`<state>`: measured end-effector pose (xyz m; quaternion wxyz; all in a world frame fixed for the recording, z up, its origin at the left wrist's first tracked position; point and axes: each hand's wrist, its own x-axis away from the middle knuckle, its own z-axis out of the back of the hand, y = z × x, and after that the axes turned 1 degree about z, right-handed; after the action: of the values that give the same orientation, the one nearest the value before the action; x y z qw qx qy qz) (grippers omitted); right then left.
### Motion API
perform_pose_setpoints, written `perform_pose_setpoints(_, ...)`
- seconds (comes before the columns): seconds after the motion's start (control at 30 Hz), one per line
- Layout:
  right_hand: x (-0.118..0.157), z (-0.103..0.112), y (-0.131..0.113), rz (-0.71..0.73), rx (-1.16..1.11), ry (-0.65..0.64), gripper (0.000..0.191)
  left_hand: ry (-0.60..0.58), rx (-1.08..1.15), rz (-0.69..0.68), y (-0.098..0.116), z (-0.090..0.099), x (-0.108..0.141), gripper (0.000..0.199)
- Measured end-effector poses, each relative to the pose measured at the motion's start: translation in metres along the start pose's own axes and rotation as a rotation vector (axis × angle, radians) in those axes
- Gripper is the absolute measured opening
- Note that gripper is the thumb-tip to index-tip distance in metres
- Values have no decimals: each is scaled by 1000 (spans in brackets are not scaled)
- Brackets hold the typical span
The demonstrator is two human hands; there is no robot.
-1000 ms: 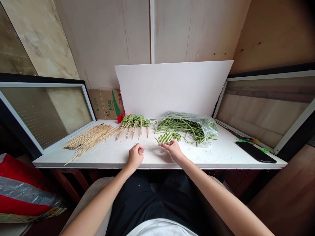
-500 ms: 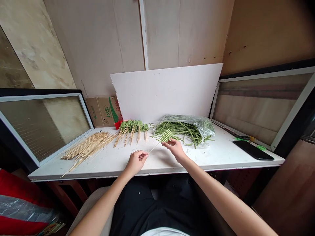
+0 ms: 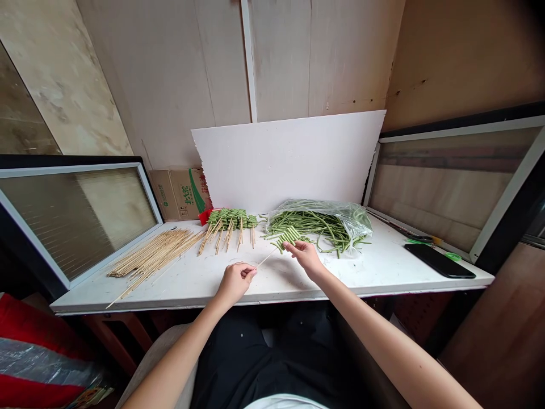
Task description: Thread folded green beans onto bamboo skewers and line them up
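My left hand (image 3: 237, 281) is closed on the lower end of a thin wooden skewer (image 3: 265, 259). At the skewer's upper end sits a row of folded green beans (image 3: 289, 236), and the fingers of my right hand (image 3: 304, 254) are closed on its lower right side. Long green beans (image 3: 313, 223) lie behind in a clear plastic bag (image 3: 356, 218). Several bean skewers (image 3: 230, 218) are stacked left of the bag, their sticks toward me. A spread pile of bare skewers (image 3: 155, 255) lies farther left on the white table.
A black phone (image 3: 438, 261) lies at the right of the table (image 3: 281, 296), beside a green ring-shaped object (image 3: 452, 257). Behind stand a white board (image 3: 289, 162) and a cardboard box (image 3: 179, 193). Framed panels flank both sides.
My right fingers have shifted slightly along the held bean row, and a bean end at its lower left now hangs more visibly. My left hand has barely moved.
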<state>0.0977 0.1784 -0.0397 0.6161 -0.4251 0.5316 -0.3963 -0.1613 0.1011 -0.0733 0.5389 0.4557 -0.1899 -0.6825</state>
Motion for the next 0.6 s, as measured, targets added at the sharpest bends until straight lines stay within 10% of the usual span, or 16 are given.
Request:
perform_pose_setpoints(0.23, -2, 6, -3, -49, -82, -35, 52, -219, 154, 223, 2, 10, -4, 14)
perform_pose_setpoints(0.6, -2, 5, 3, -81, -48, -116, 60, -65, 454, 463, 8, -6, -25, 32)
